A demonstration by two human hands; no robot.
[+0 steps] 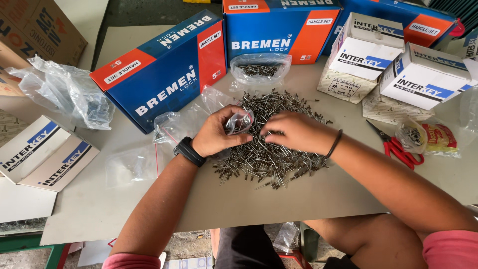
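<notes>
Left hand [215, 133]: pinches a small clear bag [239, 121], its mouth facing right, over the rivet pile [271, 144]. Right hand [294, 132]: fingers curled down on the pile; what they pinch cannot be told. Rivets lie at mixed angles, mid-desk [308, 199]. Around: blue boxes [164, 74] behind, white boxes [393, 65] and red scissors [398, 147] to the right.
</notes>
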